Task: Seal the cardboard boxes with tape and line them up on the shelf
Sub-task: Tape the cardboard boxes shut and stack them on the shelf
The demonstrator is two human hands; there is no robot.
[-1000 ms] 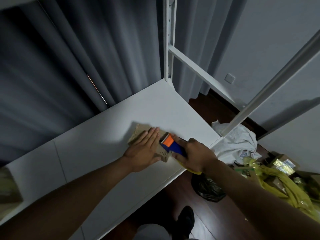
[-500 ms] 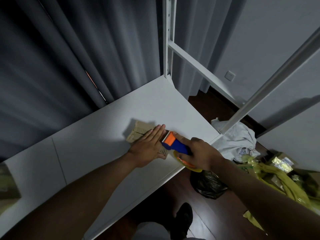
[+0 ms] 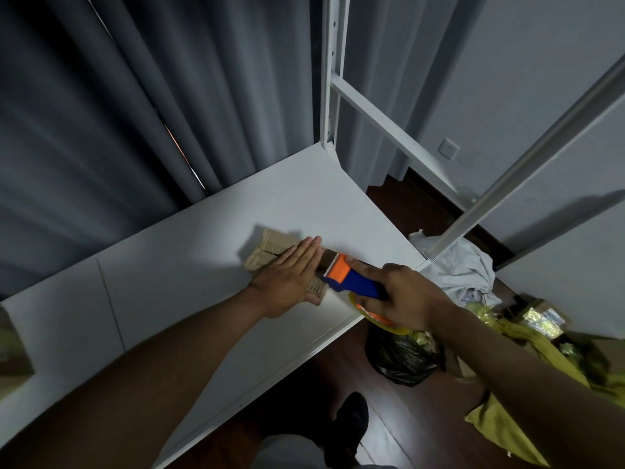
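Note:
A small brown cardboard box lies on the white shelf board, near its front right corner. My left hand presses flat on top of the box, fingers straight. My right hand grips a blue and orange tape dispenser with a yellow tape roll under it. The dispenser's toothed metal blade sits at the box's right end, beside my left fingertips. Most of the box top is hidden under my left hand.
White shelf uprights and a cross bar rise at the right. Grey curtains hang behind. On the dark floor lie a black bag, white cloth, yellow plastic and my shoe. Another box edge shows far left.
My right hand has drawn the dispenser slightly right, off the box's end, exposing its toothed blade. My left hand stays flat on the box.

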